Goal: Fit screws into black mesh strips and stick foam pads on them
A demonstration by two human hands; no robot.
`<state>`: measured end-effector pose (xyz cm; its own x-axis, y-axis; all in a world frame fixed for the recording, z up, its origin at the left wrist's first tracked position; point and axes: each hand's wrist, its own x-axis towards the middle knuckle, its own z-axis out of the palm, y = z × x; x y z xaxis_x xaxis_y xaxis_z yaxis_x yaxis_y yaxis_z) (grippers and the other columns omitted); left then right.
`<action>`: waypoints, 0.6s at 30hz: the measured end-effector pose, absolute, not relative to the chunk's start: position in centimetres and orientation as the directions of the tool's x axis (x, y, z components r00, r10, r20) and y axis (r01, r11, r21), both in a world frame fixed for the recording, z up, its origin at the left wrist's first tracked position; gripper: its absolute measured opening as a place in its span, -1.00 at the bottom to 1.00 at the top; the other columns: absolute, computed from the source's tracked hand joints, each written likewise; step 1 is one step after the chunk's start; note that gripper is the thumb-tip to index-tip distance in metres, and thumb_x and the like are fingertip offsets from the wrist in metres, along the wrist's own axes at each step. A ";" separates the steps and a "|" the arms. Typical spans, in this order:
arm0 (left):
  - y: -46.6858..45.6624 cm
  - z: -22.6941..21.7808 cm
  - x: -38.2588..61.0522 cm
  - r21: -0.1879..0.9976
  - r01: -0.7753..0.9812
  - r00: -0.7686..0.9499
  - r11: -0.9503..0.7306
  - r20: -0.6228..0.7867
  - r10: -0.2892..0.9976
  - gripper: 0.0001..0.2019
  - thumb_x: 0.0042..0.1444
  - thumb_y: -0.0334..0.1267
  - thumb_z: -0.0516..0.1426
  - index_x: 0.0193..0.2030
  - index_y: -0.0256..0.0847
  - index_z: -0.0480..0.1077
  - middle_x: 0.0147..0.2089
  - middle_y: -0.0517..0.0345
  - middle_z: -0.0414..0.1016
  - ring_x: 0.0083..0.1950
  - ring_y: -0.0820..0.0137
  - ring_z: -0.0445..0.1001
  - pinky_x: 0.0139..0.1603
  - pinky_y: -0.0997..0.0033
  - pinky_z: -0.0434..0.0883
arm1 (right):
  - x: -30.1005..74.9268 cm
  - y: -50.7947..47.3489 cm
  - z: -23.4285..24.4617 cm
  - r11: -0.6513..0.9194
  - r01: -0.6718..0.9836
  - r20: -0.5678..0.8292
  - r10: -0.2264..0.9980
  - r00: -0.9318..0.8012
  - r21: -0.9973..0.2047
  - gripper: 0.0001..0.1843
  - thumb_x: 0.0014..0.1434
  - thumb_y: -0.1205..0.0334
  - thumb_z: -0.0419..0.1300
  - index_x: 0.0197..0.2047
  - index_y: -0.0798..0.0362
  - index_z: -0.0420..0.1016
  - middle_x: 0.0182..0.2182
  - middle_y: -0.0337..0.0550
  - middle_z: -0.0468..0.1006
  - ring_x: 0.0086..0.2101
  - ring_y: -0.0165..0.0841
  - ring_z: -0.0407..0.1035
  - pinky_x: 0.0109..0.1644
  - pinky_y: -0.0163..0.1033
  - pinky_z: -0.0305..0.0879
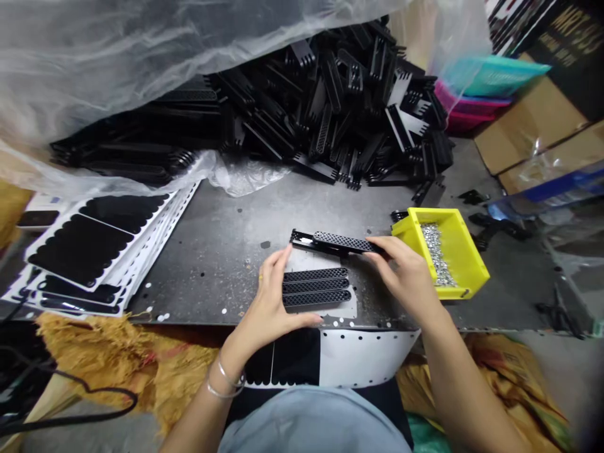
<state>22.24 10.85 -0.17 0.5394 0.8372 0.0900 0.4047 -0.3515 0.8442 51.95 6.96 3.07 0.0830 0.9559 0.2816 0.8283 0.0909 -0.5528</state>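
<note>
My right hand (408, 274) pinches the right end of a slim black bar with a diamond-textured face (342, 241). The bar lies over a black slotted piece (304, 239), whose left end shows a bright gap. My left hand (274, 292) is open, thumb and fingers spread around the left ends of three textured black bars (316, 284) lying side by side. Its fingertips are at the left end of the slotted piece; whether they press on it I cannot tell. The three bars rest partly on a whitish patch of the grey worktop (217, 245).
A yellow bin (465, 258) of small silvery parts stands right of my right hand. Behind lies a big heap of black pronged pieces (325, 107), partly under clear plastic sheeting (117, 56). Sheets of black scalloped stickers (85, 245) lie left; another sheet (363, 355) is by my lap.
</note>
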 end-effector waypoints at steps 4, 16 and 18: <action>14.3 0.4 21.4 0.865 0.402 0.396 -0.300 0.131 0.909 -0.46 0.45 -0.12 0.05 0.51 -0.01 0.08 0.37 -0.10 0.29 0.35 0.15 0.36 0.36 -0.03 0.37 | 51.4 6.7 4.2 0.125 0.778 0.306 0.948 0.089 -0.616 -0.77 0.38 0.12 0.25 0.07 -0.07 0.57 -0.03 -0.11 0.66 -0.07 -0.20 0.55 0.04 -0.02 0.52; 20.5 2.2 25.0 0.739 0.455 0.715 -0.497 0.030 0.699 -0.89 0.28 -0.32 0.19 -0.07 -0.15 0.40 -0.10 0.12 0.53 0.00 0.22 0.48 0.12 0.08 0.46 | 50.8 7.9 9.2 0.328 0.835 0.533 0.845 -0.051 -0.441 -0.64 0.33 0.20 0.34 0.18 -0.12 0.52 -0.06 -0.16 0.66 -0.24 -0.31 0.57 -0.10 -0.16 0.56; 19.5 2.1 23.8 0.764 0.411 0.723 -0.498 0.060 0.688 -0.85 0.28 -0.39 0.15 -0.04 -0.13 0.39 -0.06 0.11 0.54 0.01 0.24 0.49 0.13 0.08 0.46 | 50.8 7.7 10.3 0.358 0.845 0.609 0.792 -0.049 -0.397 -0.60 0.32 0.27 0.34 0.20 -0.16 0.51 -0.05 -0.16 0.66 -0.16 -0.26 0.57 -0.03 -0.11 0.55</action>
<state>23.77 19.55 2.09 0.7228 0.6884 0.0599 0.4107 -0.4977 0.7639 50.84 7.72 10.33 -0.0495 0.7919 0.6086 0.8452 0.3579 -0.3970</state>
